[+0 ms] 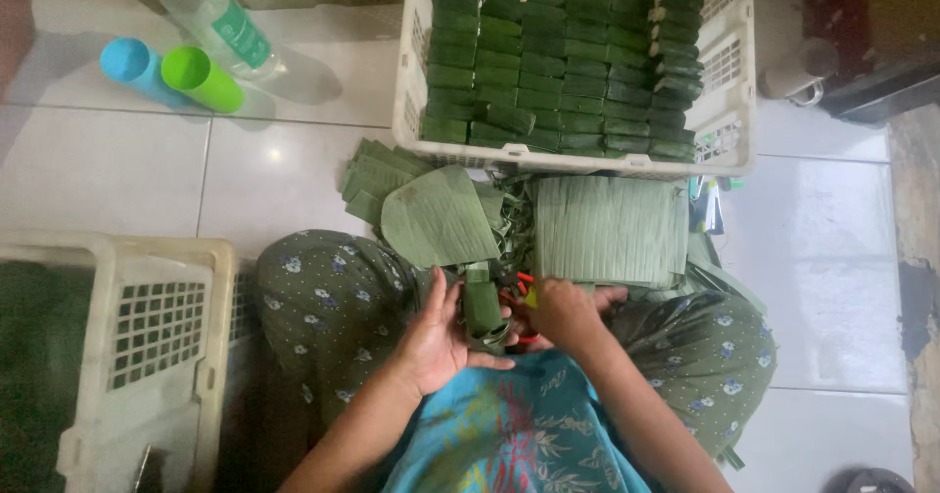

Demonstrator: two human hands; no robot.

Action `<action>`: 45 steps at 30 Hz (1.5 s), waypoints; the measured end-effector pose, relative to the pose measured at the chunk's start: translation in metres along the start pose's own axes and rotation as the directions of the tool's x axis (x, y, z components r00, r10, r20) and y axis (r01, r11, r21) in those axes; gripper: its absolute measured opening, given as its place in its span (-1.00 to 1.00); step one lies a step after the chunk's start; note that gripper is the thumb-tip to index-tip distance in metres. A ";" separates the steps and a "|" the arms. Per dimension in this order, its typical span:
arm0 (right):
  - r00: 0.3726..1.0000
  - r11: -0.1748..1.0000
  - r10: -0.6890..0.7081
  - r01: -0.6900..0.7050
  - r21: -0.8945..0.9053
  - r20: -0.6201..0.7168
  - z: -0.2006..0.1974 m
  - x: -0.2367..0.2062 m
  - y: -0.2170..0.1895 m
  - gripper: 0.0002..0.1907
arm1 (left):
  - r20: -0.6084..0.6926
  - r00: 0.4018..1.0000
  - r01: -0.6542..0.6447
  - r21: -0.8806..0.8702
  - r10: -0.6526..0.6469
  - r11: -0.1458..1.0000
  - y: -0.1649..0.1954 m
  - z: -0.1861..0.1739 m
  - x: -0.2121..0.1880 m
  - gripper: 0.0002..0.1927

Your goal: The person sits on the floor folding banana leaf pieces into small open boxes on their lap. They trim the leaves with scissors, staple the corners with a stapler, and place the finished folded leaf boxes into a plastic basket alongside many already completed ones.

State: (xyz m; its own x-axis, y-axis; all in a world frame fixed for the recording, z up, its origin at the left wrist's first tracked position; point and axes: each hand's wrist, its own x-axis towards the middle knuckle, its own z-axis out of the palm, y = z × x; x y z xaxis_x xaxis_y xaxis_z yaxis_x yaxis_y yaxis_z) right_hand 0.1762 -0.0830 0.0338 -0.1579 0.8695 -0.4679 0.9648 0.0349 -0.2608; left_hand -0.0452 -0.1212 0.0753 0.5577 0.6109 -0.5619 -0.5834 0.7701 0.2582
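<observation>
Left hand (438, 336) cups a small folded green leaf parcel (482, 307) over the lap, palm turned in and thumb under it, apparently to keep the folds from springing apart. Right hand (560, 312) is curled beside the parcel, touching its right edge; what the fingers pinch cannot be told, though small red bits show just there. Far left on the tiled floor (108, 160): blue cup (127, 62), green cup (201, 79), clear bottle (220, 23). Loose leaf pieces (441, 214) and a flat leaf stack (609, 229) lie just beyond the knees, within easy reach. White crate (729, 111) beyond holds tight rows of finished parcels.
</observation>
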 end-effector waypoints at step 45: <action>0.968 0.684 -0.251 0.184 0.706 -0.010 -0.025 -0.101 0.030 0.06 | 0.393 0.381 -0.557 0.820 0.837 -0.132 0.008 0.058 -0.034 -0.44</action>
State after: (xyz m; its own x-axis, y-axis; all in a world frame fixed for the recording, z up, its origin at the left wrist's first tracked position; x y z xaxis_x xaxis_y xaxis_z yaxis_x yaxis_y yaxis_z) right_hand 0.2267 -0.1572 0.0942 -0.3927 0.8378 -0.3794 0.4818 -0.1640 -0.8608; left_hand -0.0345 -0.1256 0.1420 -0.0438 0.9494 0.3109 0.2507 -0.2908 0.9233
